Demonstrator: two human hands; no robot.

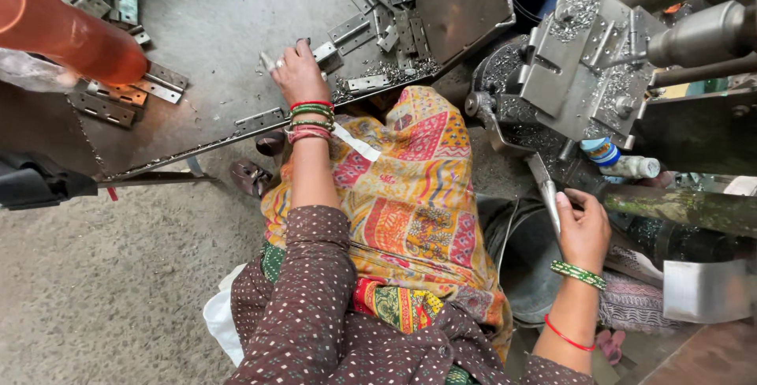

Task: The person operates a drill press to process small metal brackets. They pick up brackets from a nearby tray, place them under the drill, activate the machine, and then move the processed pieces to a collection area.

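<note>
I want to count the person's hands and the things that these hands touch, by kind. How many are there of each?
hands: 2, the left hand and the right hand
hinge plate: 1
metal lever: 1
Total: 4

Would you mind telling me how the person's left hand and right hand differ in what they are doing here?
The left hand reaches out over the grey tray, fingers on a flat metal hinge plate; the right hand sits close to the body, gripping a metal lever below the machine. The left wrist wears a stack of red and green bangles, the right only green ones. Both are bare.
</note>
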